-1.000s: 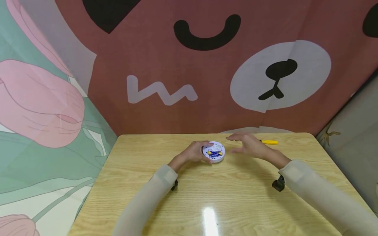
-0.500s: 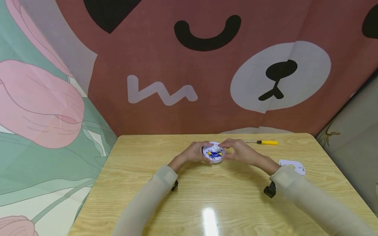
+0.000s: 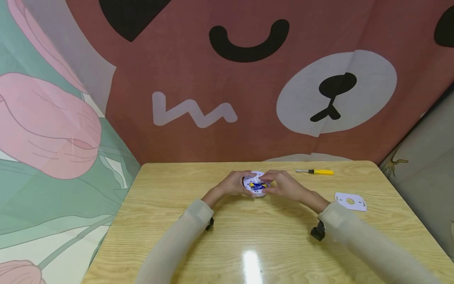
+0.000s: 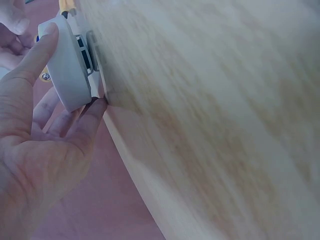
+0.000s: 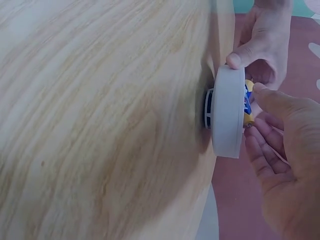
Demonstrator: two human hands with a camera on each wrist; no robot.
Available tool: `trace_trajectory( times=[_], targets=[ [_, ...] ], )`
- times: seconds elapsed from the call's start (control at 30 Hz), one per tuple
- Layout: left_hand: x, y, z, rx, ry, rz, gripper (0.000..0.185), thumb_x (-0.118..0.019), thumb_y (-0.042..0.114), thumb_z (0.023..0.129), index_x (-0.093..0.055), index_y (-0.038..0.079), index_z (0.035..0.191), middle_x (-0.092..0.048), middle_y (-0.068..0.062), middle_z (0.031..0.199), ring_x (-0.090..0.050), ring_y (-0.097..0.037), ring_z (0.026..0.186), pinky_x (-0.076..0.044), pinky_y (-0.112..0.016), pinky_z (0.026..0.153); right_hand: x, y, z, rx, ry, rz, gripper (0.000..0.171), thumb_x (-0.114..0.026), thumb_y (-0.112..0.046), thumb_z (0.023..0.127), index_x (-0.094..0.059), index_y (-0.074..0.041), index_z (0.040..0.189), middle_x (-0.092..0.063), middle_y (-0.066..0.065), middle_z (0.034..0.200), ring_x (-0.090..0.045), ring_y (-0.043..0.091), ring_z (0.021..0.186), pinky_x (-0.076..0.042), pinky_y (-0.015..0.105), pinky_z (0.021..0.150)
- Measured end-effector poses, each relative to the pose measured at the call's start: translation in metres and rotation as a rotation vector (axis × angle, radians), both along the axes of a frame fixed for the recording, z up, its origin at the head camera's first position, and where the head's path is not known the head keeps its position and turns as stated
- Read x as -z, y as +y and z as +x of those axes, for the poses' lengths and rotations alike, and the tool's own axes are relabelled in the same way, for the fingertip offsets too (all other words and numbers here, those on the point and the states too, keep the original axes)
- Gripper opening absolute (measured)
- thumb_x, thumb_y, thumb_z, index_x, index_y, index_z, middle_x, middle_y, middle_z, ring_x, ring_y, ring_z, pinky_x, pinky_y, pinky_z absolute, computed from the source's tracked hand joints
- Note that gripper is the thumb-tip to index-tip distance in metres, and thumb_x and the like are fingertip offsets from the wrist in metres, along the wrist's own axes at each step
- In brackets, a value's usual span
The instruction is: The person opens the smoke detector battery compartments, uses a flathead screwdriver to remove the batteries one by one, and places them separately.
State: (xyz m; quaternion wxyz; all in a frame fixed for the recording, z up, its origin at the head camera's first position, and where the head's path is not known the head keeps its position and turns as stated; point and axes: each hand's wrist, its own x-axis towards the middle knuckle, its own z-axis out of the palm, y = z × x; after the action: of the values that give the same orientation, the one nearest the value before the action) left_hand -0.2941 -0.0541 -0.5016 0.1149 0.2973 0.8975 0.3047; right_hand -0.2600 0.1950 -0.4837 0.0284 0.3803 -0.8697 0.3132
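Note:
A round white smoke detector (image 5: 229, 115) stands back side up on the table, its slotted cage against the wood. My left hand (image 3: 234, 183) grips it by its left side, thumb on the near rim and fingers on the far one. Blue-and-yellow batteries (image 3: 258, 186) show in the back of the case. From the right, my right hand (image 3: 286, 186) pinches a battery (image 5: 247, 106) that sticks up from the case, with thumb and fingertips at its two ends.
A yellow-handled screwdriver (image 3: 320, 172) lies near the far edge of the wooden table (image 3: 227, 236). To the right is a flat white mounting plate (image 3: 359, 202) with a round hole. A printed curtain (image 3: 198, 142) hangs behind the table.
My right hand has moved left from beside the smoke detector to the batteries, and its fingers have closed in. The mounting plate and screwdriver have come into full view. The left hand keeps its hold.

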Motion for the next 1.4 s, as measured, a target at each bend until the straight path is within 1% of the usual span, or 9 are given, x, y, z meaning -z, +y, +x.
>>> trace_trajectory(
  times=[0.1, 0.23, 0.3, 0.47, 0.67, 0.8, 1.0, 1.23, 1.4],
  targets=[
    [0.000, 0.000, 0.000, 0.001, -0.003, 0.007, 0.086, -0.098, 0.036, 0.077, -0.061, 0.017, 0.151, -0.054, -0.006, 0.159, -0.058, -0.023, 0.137, -0.034, -0.046, 0.123, 0.003, -0.002, -0.001, -0.002, -0.001, 0.000, 0.040, -0.087, -0.014, 0.089, -0.076, 0.001, 0.125, -0.076, 0.012, 0.116, -0.072, 0.023, 0.093, -0.062, 0.044, 0.076],
    [-0.001, 0.000, 0.001, 0.010, 0.000, 0.023, 0.086, -0.098, 0.034, 0.077, -0.060, 0.015, 0.151, -0.056, -0.006, 0.157, -0.059, -0.023, 0.135, -0.045, -0.038, 0.114, 0.005, -0.004, -0.001, -0.008, -0.005, 0.002, 0.039, -0.088, -0.013, 0.088, -0.077, -0.001, 0.123, -0.076, 0.011, 0.114, -0.071, 0.022, 0.092, -0.062, 0.043, 0.075],
    [-0.001, 0.000, 0.001, 0.012, 0.003, 0.024, 0.085, -0.098, 0.034, 0.077, -0.060, 0.014, 0.151, -0.057, -0.006, 0.156, -0.060, -0.023, 0.135, -0.047, -0.037, 0.112, 0.006, -0.005, -0.001, -0.011, -0.010, -0.003, 0.038, -0.088, -0.012, 0.088, -0.077, -0.001, 0.122, -0.076, 0.011, 0.114, -0.071, 0.022, 0.092, -0.062, 0.045, 0.076],
    [0.000, 0.000, 0.000, 0.011, 0.012, 0.028, 0.085, -0.098, 0.033, 0.077, -0.061, 0.014, 0.151, -0.058, -0.007, 0.155, -0.060, -0.023, 0.135, -0.046, -0.039, 0.113, 0.007, -0.005, -0.001, -0.019, -0.018, -0.021, 0.037, -0.089, -0.008, 0.086, -0.078, 0.000, 0.120, -0.076, 0.012, 0.112, -0.072, 0.024, 0.095, -0.063, 0.046, 0.077],
    [0.000, 0.001, 0.001, 0.010, 0.011, 0.036, 0.085, -0.099, 0.032, 0.076, -0.061, 0.013, 0.150, -0.059, -0.008, 0.154, -0.061, -0.022, 0.132, -0.048, -0.037, 0.110, 0.011, -0.004, -0.003, -0.019, -0.011, -0.049, 0.036, -0.090, -0.007, 0.084, -0.079, 0.000, 0.118, -0.077, 0.012, 0.110, -0.073, 0.025, 0.094, -0.063, 0.045, 0.076],
    [0.000, 0.001, 0.001, 0.006, 0.010, 0.034, 0.086, -0.099, 0.033, 0.075, -0.062, 0.014, 0.150, -0.060, -0.007, 0.153, -0.061, -0.022, 0.132, -0.049, -0.035, 0.109, 0.012, -0.003, -0.005, -0.021, -0.018, -0.062, 0.034, -0.090, -0.006, 0.084, -0.080, 0.000, 0.116, -0.077, 0.010, 0.108, -0.073, 0.024, 0.091, -0.063, 0.039, 0.074],
    [0.001, 0.001, 0.000, 0.000, 0.007, 0.035, 0.086, -0.100, 0.033, 0.075, -0.062, 0.014, 0.150, -0.058, -0.008, 0.155, -0.060, -0.022, 0.134, -0.047, -0.036, 0.112, 0.011, -0.003, -0.006, -0.010, -0.068, -0.062, 0.030, -0.090, -0.004, 0.084, -0.082, -0.003, 0.112, -0.077, 0.006, 0.106, -0.072, 0.020, 0.089, -0.062, 0.030, 0.075],
    [0.000, 0.002, -0.001, 0.002, 0.013, 0.039, 0.086, -0.100, 0.032, 0.074, -0.063, 0.014, 0.149, -0.057, -0.009, 0.156, -0.059, -0.025, 0.137, -0.044, -0.040, 0.116, 0.010, -0.003, -0.007, -0.014, -0.094, -0.061, 0.025, -0.089, -0.005, 0.086, -0.083, -0.006, 0.110, -0.077, 0.006, 0.105, -0.071, 0.016, 0.089, -0.062, 0.030, 0.073],
    [0.001, 0.002, -0.001, 0.001, 0.010, 0.033, 0.086, -0.100, 0.032, 0.074, -0.062, 0.014, 0.150, -0.056, -0.010, 0.157, -0.058, -0.025, 0.138, -0.045, -0.039, 0.115, 0.012, -0.001, -0.006, -0.021, -0.111, -0.086, 0.024, -0.088, -0.004, 0.085, -0.083, -0.007, 0.109, -0.077, 0.005, 0.105, -0.070, 0.015, 0.089, -0.060, 0.028, 0.072]
  ],
)
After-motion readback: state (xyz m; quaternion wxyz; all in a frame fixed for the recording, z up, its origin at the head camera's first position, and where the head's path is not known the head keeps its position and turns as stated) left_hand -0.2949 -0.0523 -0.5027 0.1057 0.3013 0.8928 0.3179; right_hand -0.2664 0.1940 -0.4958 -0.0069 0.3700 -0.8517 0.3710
